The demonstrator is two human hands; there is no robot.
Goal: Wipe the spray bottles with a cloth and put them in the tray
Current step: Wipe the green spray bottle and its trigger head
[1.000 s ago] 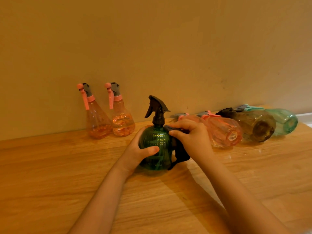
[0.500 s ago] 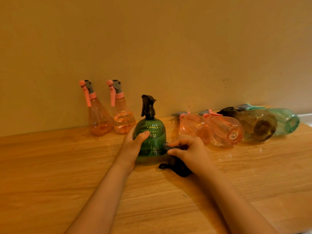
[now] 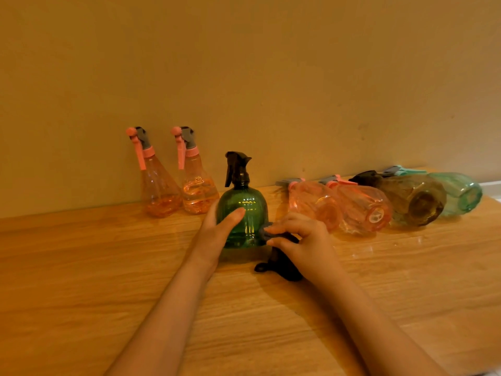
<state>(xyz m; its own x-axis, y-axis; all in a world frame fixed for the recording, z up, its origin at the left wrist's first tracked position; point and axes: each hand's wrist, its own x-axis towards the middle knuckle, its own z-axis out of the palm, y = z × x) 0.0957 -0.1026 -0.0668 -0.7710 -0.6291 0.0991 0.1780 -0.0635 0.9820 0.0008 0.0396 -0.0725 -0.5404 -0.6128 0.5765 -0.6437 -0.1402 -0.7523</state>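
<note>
Green spray bottle (image 3: 244,213) stood upright on the counter (image 3: 81,267) — judged light, smooth, slippery plastic, best held round its belly, where the left hand (image 3: 217,234) was curled; the right hand's (image 3: 306,245) fingers (image 3: 276,229) pinched a dark cloth (image 3: 282,267) against its base.

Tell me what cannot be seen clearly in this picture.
- Tray: nowhere in the head view.
- Cloth: mostly covered by the right hand; its size is unclear.
- Green bottle: left side hidden by the left hand.
- Teal bottle: partly behind the brown bottle.
</note>
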